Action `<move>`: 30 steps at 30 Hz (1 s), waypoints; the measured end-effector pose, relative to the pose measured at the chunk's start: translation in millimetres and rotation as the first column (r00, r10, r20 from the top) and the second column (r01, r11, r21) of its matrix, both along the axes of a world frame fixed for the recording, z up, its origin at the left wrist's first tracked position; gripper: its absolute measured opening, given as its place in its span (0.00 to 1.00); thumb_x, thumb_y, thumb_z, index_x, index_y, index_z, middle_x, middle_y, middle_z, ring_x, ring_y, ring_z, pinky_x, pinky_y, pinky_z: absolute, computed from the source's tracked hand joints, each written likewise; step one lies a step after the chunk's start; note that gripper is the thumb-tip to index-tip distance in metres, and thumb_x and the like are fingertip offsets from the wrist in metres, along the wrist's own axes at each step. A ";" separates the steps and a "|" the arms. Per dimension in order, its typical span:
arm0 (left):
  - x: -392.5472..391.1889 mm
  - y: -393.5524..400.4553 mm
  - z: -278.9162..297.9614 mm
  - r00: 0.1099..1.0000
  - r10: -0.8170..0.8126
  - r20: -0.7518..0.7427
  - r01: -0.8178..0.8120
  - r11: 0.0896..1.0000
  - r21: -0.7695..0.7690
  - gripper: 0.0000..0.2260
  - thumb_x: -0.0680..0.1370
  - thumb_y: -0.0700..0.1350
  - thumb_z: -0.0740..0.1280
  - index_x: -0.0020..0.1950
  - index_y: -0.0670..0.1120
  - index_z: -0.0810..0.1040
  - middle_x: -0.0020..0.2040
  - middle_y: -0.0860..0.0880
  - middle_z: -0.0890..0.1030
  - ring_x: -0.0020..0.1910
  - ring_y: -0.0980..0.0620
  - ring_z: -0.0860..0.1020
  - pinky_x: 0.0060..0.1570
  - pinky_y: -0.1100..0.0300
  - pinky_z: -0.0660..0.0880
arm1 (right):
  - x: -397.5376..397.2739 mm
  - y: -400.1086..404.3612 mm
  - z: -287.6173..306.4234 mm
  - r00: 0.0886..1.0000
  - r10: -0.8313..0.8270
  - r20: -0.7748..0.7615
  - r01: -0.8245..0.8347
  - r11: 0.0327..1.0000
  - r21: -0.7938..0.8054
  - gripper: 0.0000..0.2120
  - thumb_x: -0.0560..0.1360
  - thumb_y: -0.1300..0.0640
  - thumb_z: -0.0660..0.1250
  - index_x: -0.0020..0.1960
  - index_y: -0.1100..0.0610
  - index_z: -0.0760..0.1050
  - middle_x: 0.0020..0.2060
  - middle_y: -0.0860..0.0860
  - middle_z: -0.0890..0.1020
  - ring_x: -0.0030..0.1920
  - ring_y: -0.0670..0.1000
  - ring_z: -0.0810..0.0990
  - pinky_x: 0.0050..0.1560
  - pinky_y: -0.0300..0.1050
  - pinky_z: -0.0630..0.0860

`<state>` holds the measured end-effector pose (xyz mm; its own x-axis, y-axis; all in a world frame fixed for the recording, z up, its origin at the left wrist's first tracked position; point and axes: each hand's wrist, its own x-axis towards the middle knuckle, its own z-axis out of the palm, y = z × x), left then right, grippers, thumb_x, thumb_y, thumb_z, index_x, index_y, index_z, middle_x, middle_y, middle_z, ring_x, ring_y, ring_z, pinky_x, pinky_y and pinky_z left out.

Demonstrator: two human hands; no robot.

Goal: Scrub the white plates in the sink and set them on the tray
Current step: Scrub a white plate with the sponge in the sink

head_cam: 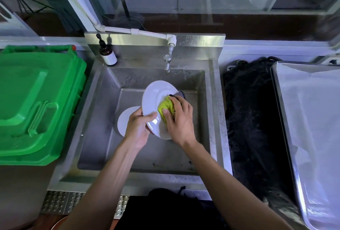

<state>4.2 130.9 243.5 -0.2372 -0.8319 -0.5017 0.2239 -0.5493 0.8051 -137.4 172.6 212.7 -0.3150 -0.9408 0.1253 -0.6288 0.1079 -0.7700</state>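
At frame centre, over the sink [103, 119], the left hand [137, 128] grips a tilted white plate [154, 99]; right hand [179, 119] fingers [181, 104] curl round a yellow sponge [165, 107] against it. The pump bottle [107, 53] label, upper left, is unreadable.

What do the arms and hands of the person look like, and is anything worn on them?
Both forearms are bare up to the frame edge: no sleeves show. The left hand and right hand wear no gloves. No watch, ring or bracelet is visible.

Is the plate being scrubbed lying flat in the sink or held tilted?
Tilted. The left hand grips the plate by its lower edge, lifted above the sink floor, while the right hand presses the sponge on it.
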 end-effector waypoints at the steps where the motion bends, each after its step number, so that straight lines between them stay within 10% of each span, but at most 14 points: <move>1: 0.8 -3.1 -0.4 1.000 0.006 -0.004 -0.006 1.000 0.009 0.12 0.75 0.35 0.70 0.58 0.39 0.82 0.54 0.36 0.83 0.49 0.38 0.81 0.50 0.46 0.75 | 4.9 0.0 0.2 1.000 -0.018 0.002 0.018 1.000 -0.016 0.21 0.82 0.49 0.63 0.72 0.57 0.70 0.71 0.55 0.71 0.69 0.55 0.64 0.71 0.54 0.65; 30: 52.1 -42.4 -23.0 0.939 0.124 -0.320 -0.077 0.985 0.158 0.27 0.76 0.37 0.66 0.75 0.38 0.69 0.71 0.37 0.75 0.71 0.37 0.73 0.71 0.40 0.70 | 62.0 4.9 8.8 0.963 -0.264 -0.055 0.267 0.961 0.063 0.23 0.81 0.52 0.66 0.73 0.59 0.69 0.72 0.56 0.70 0.70 0.57 0.65 0.71 0.59 0.65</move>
